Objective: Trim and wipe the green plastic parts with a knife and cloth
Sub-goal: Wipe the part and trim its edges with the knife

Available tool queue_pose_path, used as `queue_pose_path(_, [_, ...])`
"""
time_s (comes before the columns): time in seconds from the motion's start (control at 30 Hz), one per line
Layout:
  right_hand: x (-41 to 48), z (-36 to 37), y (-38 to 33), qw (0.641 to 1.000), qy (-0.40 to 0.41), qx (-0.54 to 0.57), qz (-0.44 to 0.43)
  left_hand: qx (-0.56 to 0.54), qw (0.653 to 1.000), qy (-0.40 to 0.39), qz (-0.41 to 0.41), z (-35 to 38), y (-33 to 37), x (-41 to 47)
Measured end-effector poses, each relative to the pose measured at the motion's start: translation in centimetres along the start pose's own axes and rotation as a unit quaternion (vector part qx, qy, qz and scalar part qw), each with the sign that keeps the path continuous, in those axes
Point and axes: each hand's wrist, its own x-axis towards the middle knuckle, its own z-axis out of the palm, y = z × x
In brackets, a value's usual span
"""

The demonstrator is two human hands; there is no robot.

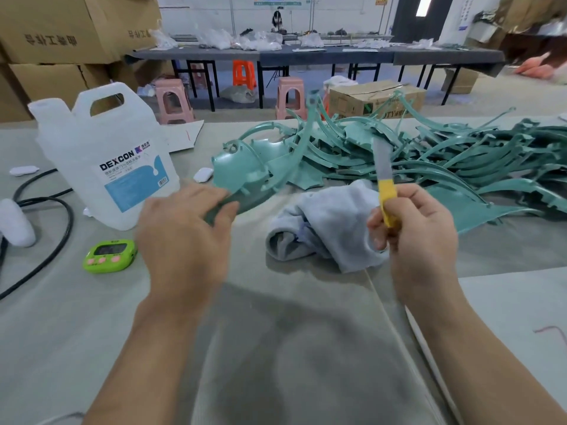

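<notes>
**Knife up in one hand, green part in the other**

The left hand [184,231] pinches the near edge of a green plastic part [245,176], thumb under and fingers over it. The part is tilted up off the grey table [276,332], its long curved arm rising toward the back of the room. The hand is slightly blurred.

The right hand [411,228] has its fingers curled round the yellow handle of a knife [385,191]. The blade points upward, apart from the held part.

Between the two hands a crumpled pale cloth [322,228] lies on the table, touched by neither hand. Just behind it spreads a tangled pile of green parts [445,154], reaching to the right edge and overlapping the far end of the held part.

To the left of the held part stands a translucent jug [107,154] labelled DEXCON. A green timer [110,256] lies in front of it, and a black cable [46,240] loops along the left side. A small white piece [204,174] lies between the jug and the held part.

Behind the table are a cardboard box [374,99], pink stools [173,101] and a long dark bench [306,53] strewn with plastic bags.
</notes>
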Motion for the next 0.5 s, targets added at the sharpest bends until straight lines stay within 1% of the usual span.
queue_pose_path(0.03, [-0.3,0.4,0.5,0.999,-0.02,-0.026,-0.004,0.049,0.999,-0.008,0.018,0.8,0.4,-0.7])
queue_pose_path(0.1, [-1.3,1.5,1.8,0.996,-0.065,-0.065,0.009,0.084,0.995,-0.042,0.033,2.5,1.7,-2.2])
queue_pose_path(0.17, [-2.3,2.3,2.9,0.991,-0.109,-0.074,0.026,0.073,0.993,-0.074,0.048,3.7,2.9,-3.5])
queue_pose_path(0.3, [-2.7,2.7,3.6,0.98,-0.171,-0.086,0.059,0.037,0.996,-0.055,0.053,4.3,2.8,-4.3])
queue_pose_path(0.4, [-2.2,2.5,3.6,0.972,-0.182,-0.113,0.097,0.032,0.997,-0.055,0.047,4.1,2.2,-4.4])
queue_pose_path(0.5, [-1.6,2.0,3.5,0.978,-0.138,-0.114,0.103,0.026,0.998,-0.055,0.035,4.1,2.1,-4.4])
